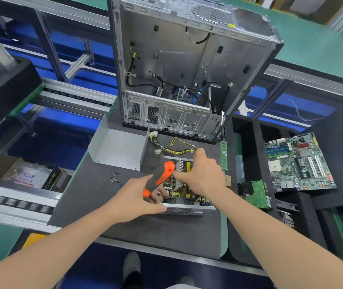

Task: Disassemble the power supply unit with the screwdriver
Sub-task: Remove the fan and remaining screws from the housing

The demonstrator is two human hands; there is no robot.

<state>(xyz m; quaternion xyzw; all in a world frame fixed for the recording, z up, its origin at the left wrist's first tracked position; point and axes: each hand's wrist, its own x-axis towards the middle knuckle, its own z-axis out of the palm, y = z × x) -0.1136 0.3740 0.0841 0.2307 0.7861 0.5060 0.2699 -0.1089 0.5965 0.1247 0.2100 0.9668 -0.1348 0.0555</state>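
The opened power supply unit (pixel 184 210) lies on the dark mat, its circuit board and fan exposed. Its yellow and black cable bundle (pixel 176 147) trails toward the case. My left hand (pixel 134 202) rests against the unit's near metal wall with its fingers round the lower end of the orange and grey screwdriver (pixel 161 177), which stands tilted over the board. My right hand (pixel 202 174) reaches over the unit, fingers bent down onto the board near the screwdriver handle. The removed grey metal cover (pixel 118 148) lies to the left.
An open computer case (pixel 187 65) stands behind the unit. Several loose screws (pixel 116 179) lie on the dark mat (pixel 145 228). A motherboard (pixel 299 161) and a green card (pixel 257 193) sit in black foam trays at right. A RAM stick (pixel 224 155) lies by the mat's right edge.
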